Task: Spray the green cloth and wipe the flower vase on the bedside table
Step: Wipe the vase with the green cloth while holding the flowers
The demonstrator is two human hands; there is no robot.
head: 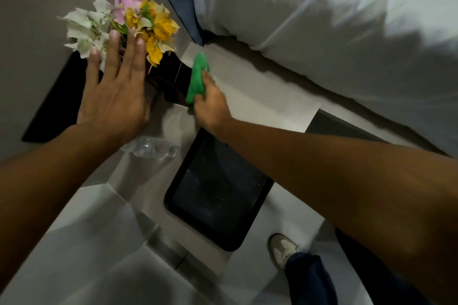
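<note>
A dark flower vase (171,82) stands on the white bedside table (260,96), filled with white, pink and yellow flowers (138,22). My left hand (116,91) lies flat against the vase's near side with fingers spread, fingertips reaching into the flowers; most of the vase is hidden behind it. My right hand (210,104) is closed on a bunched green cloth (197,79) and presses it against the vase's right side.
A clear plastic spray bottle (151,150) lies on the table just below my left wrist. A black tray (218,193) sits at the table's near edge. The bed with a white pillow (322,20) is on the right. My shoe (285,250) is on the floor.
</note>
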